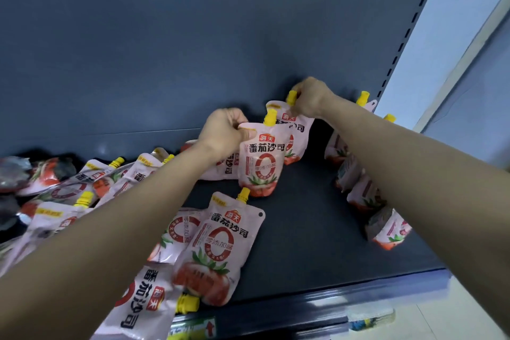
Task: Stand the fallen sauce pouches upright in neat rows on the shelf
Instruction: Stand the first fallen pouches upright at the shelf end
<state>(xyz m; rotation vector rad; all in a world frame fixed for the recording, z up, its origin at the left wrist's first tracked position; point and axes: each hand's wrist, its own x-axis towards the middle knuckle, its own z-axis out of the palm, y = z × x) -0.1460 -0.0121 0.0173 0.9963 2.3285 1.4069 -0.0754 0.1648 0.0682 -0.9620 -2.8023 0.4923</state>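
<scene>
Standing two pouches at once: the left hand (223, 132) pinches the top corner of the front pouch (260, 165), upright mid-shelf (303, 229); the right hand (309, 99) grips the rear pouch (296, 132) near its yellow cap. Next move, as judged: square both against the right-hand row (358, 196). A fallen heap (82, 182) crowds the left.

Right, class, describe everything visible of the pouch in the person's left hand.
The pouch is glossy pale pink plastic with a yellow cap on top, a red logo, Chinese lettering, a red ring and printed tomatoes. It is upright, base down at the dark shelf. The left hand pinches its top corner beside the cap. A second pouch stands behind it.
</scene>
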